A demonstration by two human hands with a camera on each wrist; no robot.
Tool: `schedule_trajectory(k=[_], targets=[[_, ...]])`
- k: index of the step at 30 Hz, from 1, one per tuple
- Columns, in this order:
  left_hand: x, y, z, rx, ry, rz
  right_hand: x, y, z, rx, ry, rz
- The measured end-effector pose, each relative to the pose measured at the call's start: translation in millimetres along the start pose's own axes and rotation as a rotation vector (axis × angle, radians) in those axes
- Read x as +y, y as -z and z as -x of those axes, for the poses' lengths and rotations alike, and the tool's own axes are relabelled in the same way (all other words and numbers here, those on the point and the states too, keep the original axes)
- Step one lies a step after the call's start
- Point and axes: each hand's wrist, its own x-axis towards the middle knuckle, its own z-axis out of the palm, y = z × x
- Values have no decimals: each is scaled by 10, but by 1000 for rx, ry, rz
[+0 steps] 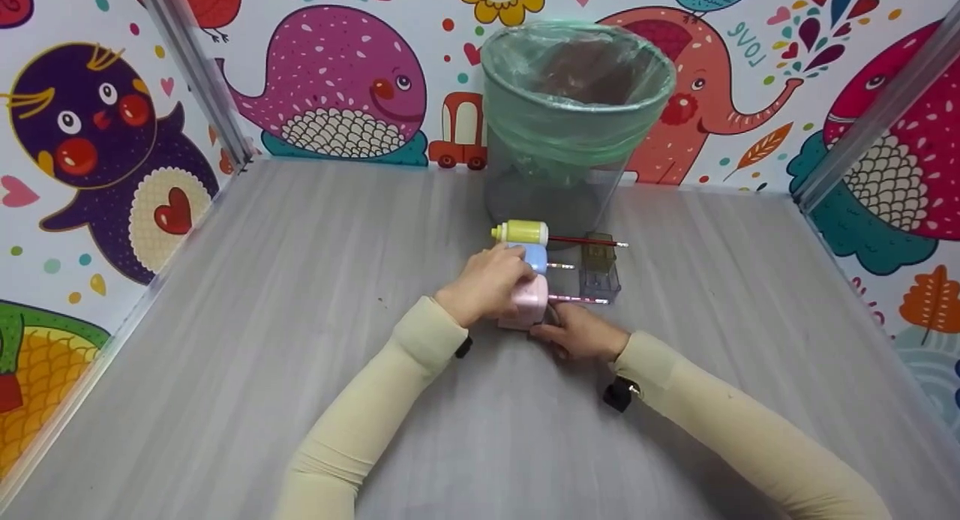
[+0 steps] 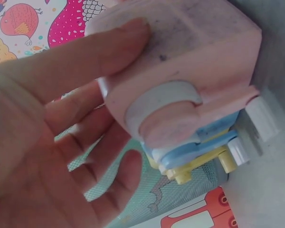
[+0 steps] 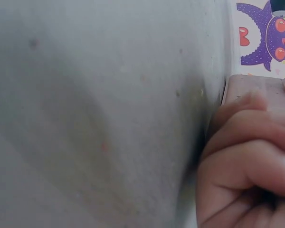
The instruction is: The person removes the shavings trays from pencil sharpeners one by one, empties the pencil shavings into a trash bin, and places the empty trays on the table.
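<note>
A pink crank pencil sharpener stands nearest me in a row with a blue sharpener and a yellow sharpener. My left hand holds the pink one from the left, its thumb on the casing in the left wrist view. That view also shows the pink crank. A pink-patterned pencil sticks out to the right. My right hand, fingers curled, grips the pink sharpener's lower right side; its exact contact is partly hidden.
A dark red pencil extends from the yellow sharpener, and a short pencil from the blue. Clear shavings drawers lie to their right. Behind stands a waste bin with a green liner. Cartoon-printed walls border the grey table.
</note>
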Motion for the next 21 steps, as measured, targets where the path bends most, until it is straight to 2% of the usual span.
schedule_trajectory(k=[9,16,21], targets=[[-8,11,8,7,0,-10,17,37,49,5,-9,-12],[-16,14,18,0,18,9,71,71,90,-3,-6,-69],[-6,-5,19,56,-31,-7,94,107,140,3,-16,-63]])
